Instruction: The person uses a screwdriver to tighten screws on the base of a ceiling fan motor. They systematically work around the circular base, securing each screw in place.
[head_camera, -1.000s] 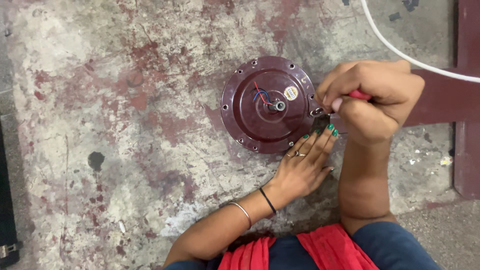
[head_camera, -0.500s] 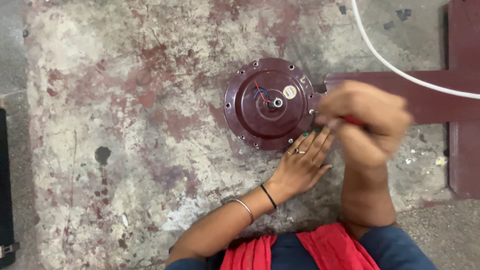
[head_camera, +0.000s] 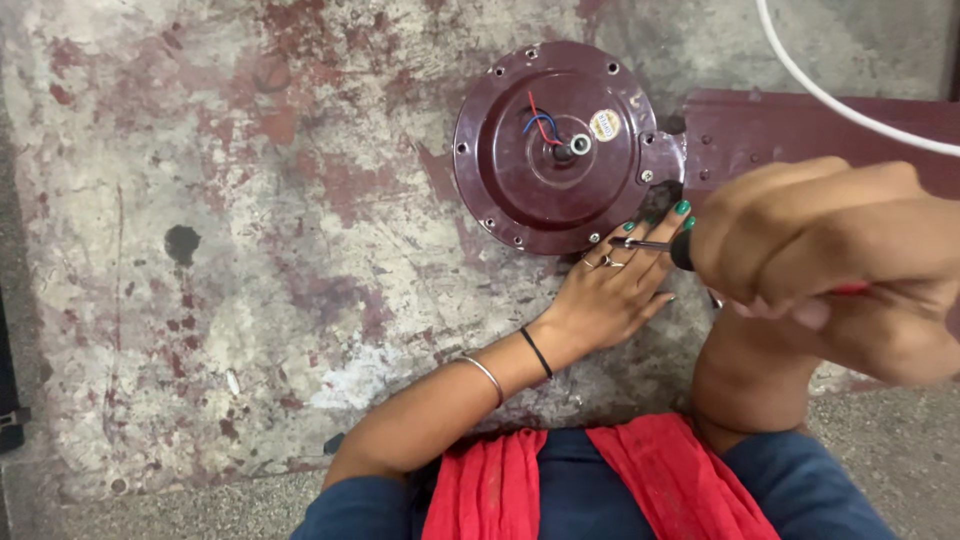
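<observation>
The right hand (head_camera: 830, 260) is closed in a fist round a screwdriver (head_camera: 668, 247) — its thin shaft pokes out leftward from the grip, over the left hand's fingers (head_camera: 640, 255). A second ago that fist sat close against the maroon fan motor housing (head_camera: 553, 145); now it is raised nearer the camera, the tip off the rim. The left hand (head_camera: 610, 290) stays flat and open, holding nothing, fingertips touching the housing's lower edge, just beyond the tool's tip.
</observation>
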